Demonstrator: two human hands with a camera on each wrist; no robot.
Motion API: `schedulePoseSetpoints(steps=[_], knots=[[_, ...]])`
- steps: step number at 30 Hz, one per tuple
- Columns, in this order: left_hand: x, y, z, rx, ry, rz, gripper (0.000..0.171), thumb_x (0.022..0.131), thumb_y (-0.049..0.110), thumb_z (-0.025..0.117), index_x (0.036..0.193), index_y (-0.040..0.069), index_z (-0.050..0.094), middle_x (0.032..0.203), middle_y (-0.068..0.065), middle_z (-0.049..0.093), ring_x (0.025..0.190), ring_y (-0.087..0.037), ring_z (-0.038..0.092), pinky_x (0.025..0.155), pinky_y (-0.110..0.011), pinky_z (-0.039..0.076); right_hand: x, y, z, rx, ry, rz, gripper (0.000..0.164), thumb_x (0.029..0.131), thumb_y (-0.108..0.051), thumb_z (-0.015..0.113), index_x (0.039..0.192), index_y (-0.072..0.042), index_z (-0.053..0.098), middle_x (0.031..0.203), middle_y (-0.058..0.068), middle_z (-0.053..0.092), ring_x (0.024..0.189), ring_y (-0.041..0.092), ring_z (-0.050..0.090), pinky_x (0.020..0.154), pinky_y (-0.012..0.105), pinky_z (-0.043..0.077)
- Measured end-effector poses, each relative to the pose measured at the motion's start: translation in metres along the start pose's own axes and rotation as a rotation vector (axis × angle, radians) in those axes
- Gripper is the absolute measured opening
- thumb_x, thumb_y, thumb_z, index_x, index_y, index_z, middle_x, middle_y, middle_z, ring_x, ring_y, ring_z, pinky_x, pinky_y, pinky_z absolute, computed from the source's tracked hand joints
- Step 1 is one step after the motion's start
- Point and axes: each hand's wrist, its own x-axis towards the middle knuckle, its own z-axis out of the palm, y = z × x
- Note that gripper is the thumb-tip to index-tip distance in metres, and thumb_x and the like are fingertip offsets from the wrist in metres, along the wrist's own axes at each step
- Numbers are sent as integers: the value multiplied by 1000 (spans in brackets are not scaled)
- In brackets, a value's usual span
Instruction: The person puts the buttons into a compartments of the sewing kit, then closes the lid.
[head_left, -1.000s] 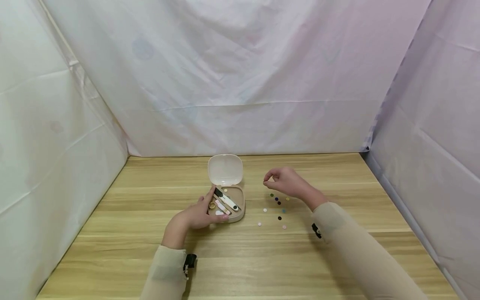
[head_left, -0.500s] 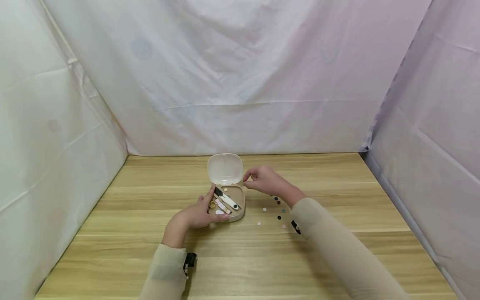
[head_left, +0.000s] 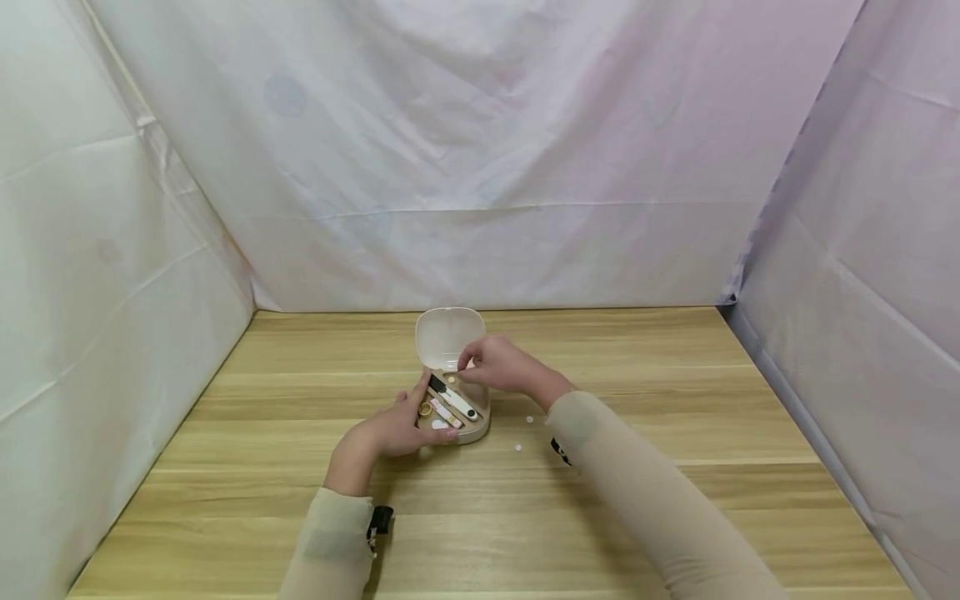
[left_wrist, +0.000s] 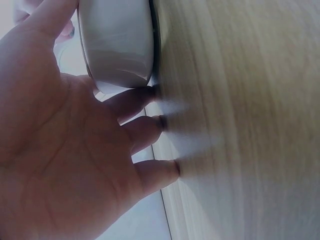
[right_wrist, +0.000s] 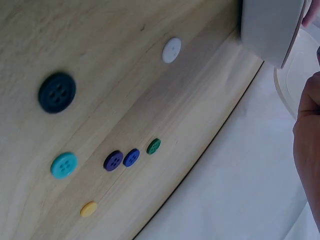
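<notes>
An open beige sewing box (head_left: 472, 437) stands on the table with its clear lid (head_left: 438, 329) raised. Its tray bears white thread snips (head_left: 456, 402) with a black end, a pink-and-white strip (head_left: 446, 414), a gold ring (head_left: 425, 409) and a pale button (head_left: 452, 379). My left hand (head_left: 393, 427) holds the box at its left side, thumb along the front, index finger toward the back corner. Over the back of the right compartment, my right hand (head_left: 498, 364) pinches a small button between thumb and index finger, mostly hidden by the fingertips.
Right of the box lie loose buttons: white (right_wrist: 171, 50), black (right_wrist: 57, 92), turquoise (right_wrist: 64, 165), purple (right_wrist: 113, 160), blue (right_wrist: 131, 157), green (right_wrist: 153, 146) and yellow (right_wrist: 88, 209). My right forearm hides most of them in the head view. White cloth (head_left: 480, 167) hangs behind the table.
My right hand has moved left from above the loose buttons to over the box's right compartment, still pinching. My left hand and the box have stayed in place.
</notes>
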Motion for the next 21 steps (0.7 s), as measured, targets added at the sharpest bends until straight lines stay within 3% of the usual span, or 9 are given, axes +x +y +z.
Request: schedulePoseSetpoints(steps=[12, 21], knots=[[-2, 1, -1, 2, -2, -4, 121, 90, 70, 73, 173, 28, -6, 173, -32, 21, 164, -50, 15, 126, -71, 29, 10, 1, 11, -50, -47, -28, 8, 97, -12, 75, 96, -7, 80, 65, -7, 59, 55, 2, 48, 50, 16, 39], [-2, 2, -2, -4, -10, -7, 120, 91, 69, 72, 172, 29, -7, 174, -32, 19, 164, -51, 13, 125, -71, 29, 9, 2, 14, -67, -73, -38, 8, 97, -12, 74, 95, -7, 80, 77, -2, 72, 59, 1, 54, 54, 15, 46]])
